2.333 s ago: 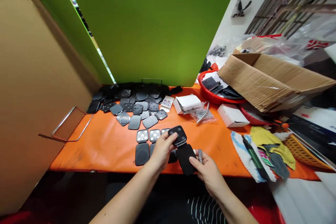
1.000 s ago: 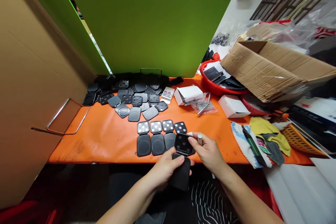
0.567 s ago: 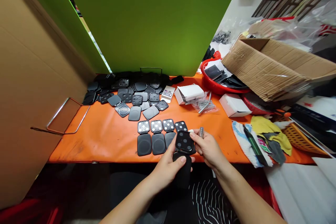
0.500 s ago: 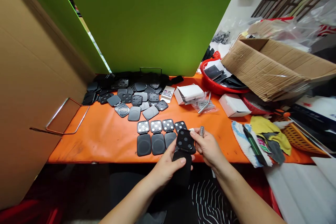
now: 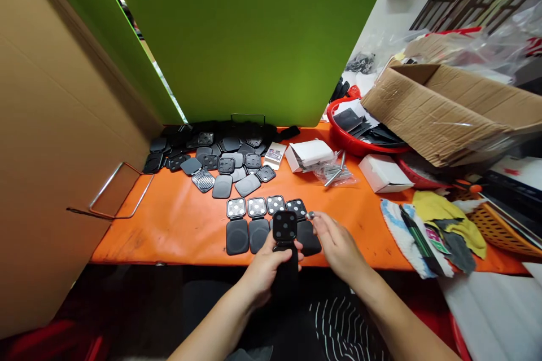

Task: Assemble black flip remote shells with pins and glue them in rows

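Note:
My left hand (image 5: 267, 272) grips a black hinged two-panel piece (image 5: 285, 228) over the table's front edge, thumb on its lower panel. Its upper panel shows dark round spots in a square frame. Just right of it, my right hand (image 5: 339, 240) is closed on a slim silvery metal rod (image 5: 311, 215); only the tip shows clearly between thumb and finger, and the palm hides most of it. Behind the hands lies a row of similar opened pieces (image 5: 237, 237), whose upper panels (image 5: 256, 207) carry pale round discs. The held piece partly covers this row.
Many loose black pieces (image 5: 222, 186) are heaped at the back of the orange table (image 5: 178, 220). White boxes (image 5: 310, 154), bagged metal rods (image 5: 339, 174) and a red basin (image 5: 359, 146) stand right of them. Cloths (image 5: 444, 220) lie far right; a wire stand (image 5: 122, 192) is left.
The hinged piece in my left hand has moved left, away from my right hand. My right hand has come off its upper panel, and the rod's ribbed end has turned toward the camera.

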Tool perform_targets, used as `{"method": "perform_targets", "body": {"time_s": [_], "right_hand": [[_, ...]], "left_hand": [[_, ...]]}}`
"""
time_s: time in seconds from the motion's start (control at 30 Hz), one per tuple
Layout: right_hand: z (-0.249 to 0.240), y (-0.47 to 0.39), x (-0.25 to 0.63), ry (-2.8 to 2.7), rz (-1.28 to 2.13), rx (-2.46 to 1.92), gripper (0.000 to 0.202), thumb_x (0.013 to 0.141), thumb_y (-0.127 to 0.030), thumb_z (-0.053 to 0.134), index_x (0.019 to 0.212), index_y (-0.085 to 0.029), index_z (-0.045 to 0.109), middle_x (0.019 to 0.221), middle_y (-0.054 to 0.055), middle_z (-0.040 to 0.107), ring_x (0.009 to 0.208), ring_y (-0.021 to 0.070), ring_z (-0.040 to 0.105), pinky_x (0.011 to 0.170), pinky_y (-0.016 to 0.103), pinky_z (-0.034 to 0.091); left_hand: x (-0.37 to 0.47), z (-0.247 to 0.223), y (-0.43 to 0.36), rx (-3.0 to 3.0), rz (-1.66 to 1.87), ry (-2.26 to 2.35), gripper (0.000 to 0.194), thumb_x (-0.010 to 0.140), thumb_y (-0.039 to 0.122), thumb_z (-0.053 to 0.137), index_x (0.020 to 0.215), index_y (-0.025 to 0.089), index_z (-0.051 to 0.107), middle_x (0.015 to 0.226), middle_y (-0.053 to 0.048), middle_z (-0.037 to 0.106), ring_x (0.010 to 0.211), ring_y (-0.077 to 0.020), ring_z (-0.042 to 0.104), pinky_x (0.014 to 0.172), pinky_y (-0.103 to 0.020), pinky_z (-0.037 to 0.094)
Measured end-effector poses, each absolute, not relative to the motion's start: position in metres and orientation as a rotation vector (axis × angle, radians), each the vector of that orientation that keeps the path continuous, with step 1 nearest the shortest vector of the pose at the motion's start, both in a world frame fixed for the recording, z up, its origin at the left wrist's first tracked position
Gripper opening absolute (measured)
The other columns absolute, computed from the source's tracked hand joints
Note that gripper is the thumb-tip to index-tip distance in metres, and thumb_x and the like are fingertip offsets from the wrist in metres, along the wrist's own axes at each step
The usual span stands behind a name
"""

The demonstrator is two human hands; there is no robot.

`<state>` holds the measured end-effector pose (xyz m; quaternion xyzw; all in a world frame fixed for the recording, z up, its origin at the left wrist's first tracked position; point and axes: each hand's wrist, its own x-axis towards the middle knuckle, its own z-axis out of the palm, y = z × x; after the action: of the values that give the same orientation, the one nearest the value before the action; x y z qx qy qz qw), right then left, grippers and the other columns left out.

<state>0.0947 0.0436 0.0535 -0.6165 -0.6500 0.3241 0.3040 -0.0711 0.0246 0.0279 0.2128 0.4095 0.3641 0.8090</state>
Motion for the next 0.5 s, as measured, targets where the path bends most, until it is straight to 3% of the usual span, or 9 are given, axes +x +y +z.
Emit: {"method": "perform_targets", "body": {"time_s": [0.07, 0.2, 0.37, 0.5], "right_hand": [[0.059, 0.039, 0.091, -1.983, 0.755, -1.624, 0.031, 0.094, -0.037, 0.032, 0.1, -0.021, 0.059, 0.093, 0.007, 0.063, 0.087, 0.0204, 0.059, 0.075, 0.031, 0.043], [0.063, 0.034, 0.078, -2.283, 0.52, -1.76, 0.025, 0.093, -0.029, 0.036, 0.096, -0.022, 0.06, 0.085, 0.004, 0.062, 0.074, 0.018, 0.059, 0.061, 0.027, 0.039], [0.065, 0.032, 0.068, -2.365, 0.359, -1.804, 0.025, 0.093, -0.025, 0.035, 0.094, -0.019, 0.06, 0.085, 0.005, 0.061, 0.074, 0.0179, 0.058, 0.06, 0.027, 0.037], [0.071, 0.034, 0.067, -2.426, 0.477, -1.714, 0.024, 0.091, -0.034, 0.042, 0.095, -0.018, 0.058, 0.087, 0.006, 0.06, 0.078, 0.0196, 0.058, 0.064, 0.029, 0.038]], "left_hand": [[-0.071, 0.025, 0.025, 0.577, 0.804, 0.952, 0.045, 0.065, 0.013, 0.062, 0.11, 0.022, 0.057, 0.114, -0.006, 0.064, 0.104, -0.0249, 0.06, 0.091, -0.038, 0.045], [-0.069, 0.016, 0.022, 0.901, 0.886, 1.029, 0.063, 0.065, 0.005, 0.054, 0.125, 0.022, 0.052, 0.137, -0.003, 0.049, 0.13, -0.0237, 0.037, 0.111, -0.036, 0.024], [-0.07, 0.01, 0.016, 1.204, 0.895, 1.065, 0.065, 0.076, 0.006, 0.049, 0.138, 0.023, 0.04, 0.143, -0.004, 0.041, 0.133, -0.0216, 0.033, 0.114, -0.037, 0.018], [-0.072, 0.011, 0.014, 1.302, 0.853, 1.095, 0.059, 0.084, 0.012, 0.046, 0.141, 0.02, 0.033, 0.146, -0.007, 0.035, 0.135, -0.0226, 0.03, 0.113, -0.038, 0.019]]}}
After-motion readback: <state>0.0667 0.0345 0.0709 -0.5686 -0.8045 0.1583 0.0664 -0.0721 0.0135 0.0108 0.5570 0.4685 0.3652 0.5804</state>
